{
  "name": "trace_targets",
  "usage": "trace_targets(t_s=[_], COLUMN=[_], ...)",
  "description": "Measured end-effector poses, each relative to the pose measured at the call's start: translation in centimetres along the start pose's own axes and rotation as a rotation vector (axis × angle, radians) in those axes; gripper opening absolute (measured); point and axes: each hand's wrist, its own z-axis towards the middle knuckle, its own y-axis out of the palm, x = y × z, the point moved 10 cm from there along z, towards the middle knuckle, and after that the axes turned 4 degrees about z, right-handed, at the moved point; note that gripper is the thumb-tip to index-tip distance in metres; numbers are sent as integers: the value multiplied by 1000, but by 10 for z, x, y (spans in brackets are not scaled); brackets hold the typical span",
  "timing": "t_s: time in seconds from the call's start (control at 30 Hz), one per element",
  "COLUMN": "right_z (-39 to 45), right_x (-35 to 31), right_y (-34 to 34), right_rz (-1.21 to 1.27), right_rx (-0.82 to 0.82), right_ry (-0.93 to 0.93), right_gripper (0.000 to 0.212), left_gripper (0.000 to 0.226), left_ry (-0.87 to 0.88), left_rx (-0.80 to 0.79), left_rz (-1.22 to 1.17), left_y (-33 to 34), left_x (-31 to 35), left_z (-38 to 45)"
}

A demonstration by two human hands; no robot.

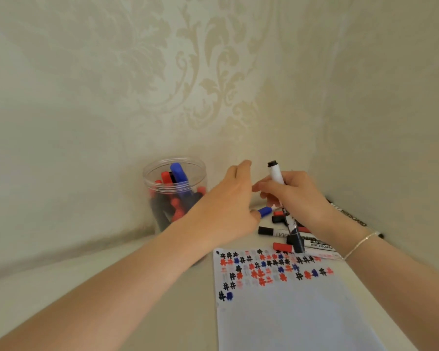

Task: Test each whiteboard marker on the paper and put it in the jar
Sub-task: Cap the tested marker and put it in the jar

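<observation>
Paper, the white sheet (289,312) covered in hash marks, lies near the clear plastic jar (174,193), which holds red, blue and black markers. Right hand (297,196) clamps a black-tipped white marker (276,174) upright; left hand (228,206) reaches for the blue-capped marker (265,212), grip unclear. Reaching arms could topple the jar.

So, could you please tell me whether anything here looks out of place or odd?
Nothing looks spilled or damaged. The jar stands upright with markers inside, untested markers lie in a loose pile beyond the paper, and the right hand holds a marker.
</observation>
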Motion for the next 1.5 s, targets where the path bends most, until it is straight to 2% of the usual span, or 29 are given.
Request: trace_targets(t_s=[0.1, 0.13, 0.2, 0.27, 0.33, 0.47, 0.53, 0.8, 0.9, 0.97, 1.03, 1.1, 1.17, 1.27, 1.33, 1.43, 1.5], right_z=[-5, -6, -9, -12, -12, -17, -20, -25, -26, -24, -19, -20, -27, -43, -54, -64, -70], right_x=[-3, -3, 2, 8, 16, 18, 15, 15, 10, 8, 12, 22, 33, 51, 63, 82, 95], right_y=[-21, -25, -29, -30, -20, 14, 16, 17, 15, 8, -4, -19, -29, -18, 0, 25, 42], right_rz=[22, 52, 158, 236, 329, 499, 516, 613, 551, 526, 540, 551, 570, 615, 591, 428, 421], right_rx=[187, 228, 292, 324, 233, -179, -236, -248, -274, -239, -137, -2, 97, 74, 28, 30, 60], right_ry=[-4, 6, 34, 73, 126, 237, 243, 208, 177, 153, 152, 176, 217, 282, 315, 343, 372], right_gripper=[39, 43, 47, 45, 34, 31, 29, 28, 26, 26, 28, 27, 25, 21, 13, 25, 31], left_gripper=[78, 68, 33, 13, 14, 17, 17, 22, 22, 24, 33, 55, 62, 62, 73, 89, 93], left_ry=[-162, -173, -152, -124, -96, -39, -24, -66, -42, -25, -35, -82, -110, -121, -128, -129, -122], left_rx=[-192, -260, -327, -310, -272, -293, -320, -399, -420, -432, -427, -326, -268, -415, -532, -574, -576], left_rz=[-400, -565, -844, -923, -884, -813, -827, -895, -933, -844, -726, -580, -396, -194, -108, -52, -42], left_y=[35, 44, 53, 51, 48, 47, 47, 53, 57, 58, 58, 51, 50, 76, 96, 108, 110], left_x=[-12, -9, 0, 2, 2, 9, 12, 11, 13, 12, 6, -13, -35, -58, -66, -69, -69], left_z=[0, -1, -1, 0, -1, -9, -12, -18, -24, -28, -30, -30, -36, -59, -74, -80, -78])
